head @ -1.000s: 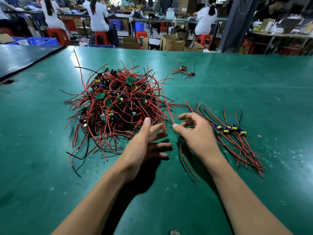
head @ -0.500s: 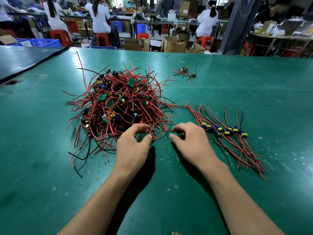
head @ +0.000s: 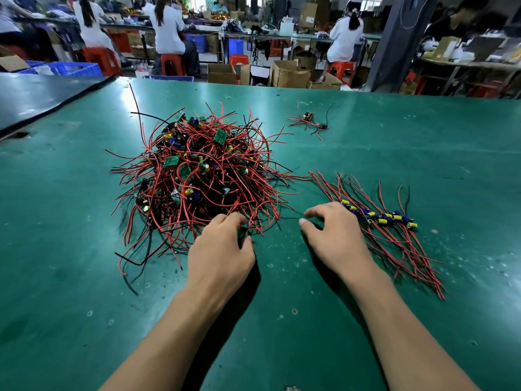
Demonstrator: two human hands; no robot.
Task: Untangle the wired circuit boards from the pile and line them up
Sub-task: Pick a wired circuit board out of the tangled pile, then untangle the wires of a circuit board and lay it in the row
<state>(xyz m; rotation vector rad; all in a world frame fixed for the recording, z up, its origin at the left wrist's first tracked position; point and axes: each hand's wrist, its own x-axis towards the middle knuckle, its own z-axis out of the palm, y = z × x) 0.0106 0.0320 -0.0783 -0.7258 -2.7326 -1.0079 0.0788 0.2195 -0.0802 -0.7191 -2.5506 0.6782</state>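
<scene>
A tangled pile (head: 197, 176) of small green circuit boards with red and black wires lies on the green table (head: 84, 277), left of centre. My left hand (head: 221, 249) is at the pile's near edge, fingers and thumb pinching a small green board (head: 243, 232) there. To the right, a row of lined-up boards (head: 383, 218) lies with its wires fanned toward me. My right hand (head: 332, 235) hovers just left of that row, fingers loosely curled, holding nothing.
A small separate clump of wired boards (head: 308, 121) lies further back on the table. A black mat (head: 33, 100) borders the table at the far left. Beyond the far edge are cardboard boxes (head: 287, 74), red stools and seated workers.
My left hand went from spread open to curled at the pile's edge and now pinches a board. My right hand released the wires it was laying down and drew back slightly.
</scene>
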